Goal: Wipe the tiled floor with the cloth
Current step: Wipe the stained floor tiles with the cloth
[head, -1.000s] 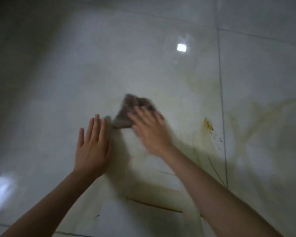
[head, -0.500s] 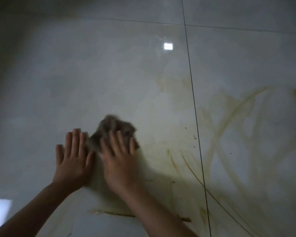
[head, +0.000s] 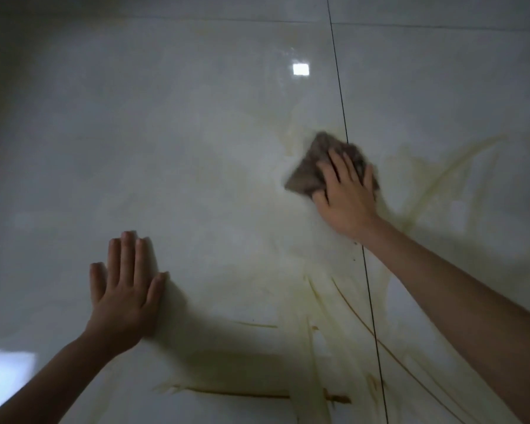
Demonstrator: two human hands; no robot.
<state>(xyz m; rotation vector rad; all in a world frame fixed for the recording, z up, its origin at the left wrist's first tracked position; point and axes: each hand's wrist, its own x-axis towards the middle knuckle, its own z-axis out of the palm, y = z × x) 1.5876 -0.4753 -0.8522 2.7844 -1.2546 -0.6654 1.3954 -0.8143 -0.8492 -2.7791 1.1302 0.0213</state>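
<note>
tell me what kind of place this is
Likely an indoor room, seen close above its glossy tiled floor: pale tiles meet at a dark grout line, a square light reflection shows in the glaze, and the right hand presses a cloth over yellowish smears.

glossy pale tiled floor (head: 196, 148), thin dark grout line (head: 340, 117) running from near to far, yellowish smeared streaks (head: 318, 301) on it, small square reflection of light (head: 300, 69), dim edges

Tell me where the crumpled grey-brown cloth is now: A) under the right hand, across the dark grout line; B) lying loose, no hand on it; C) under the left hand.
A: the right hand presses the crumpled grey-brown cloth over the dark grout line, while the left hand lies flat on bare glossy white tile.
</note>
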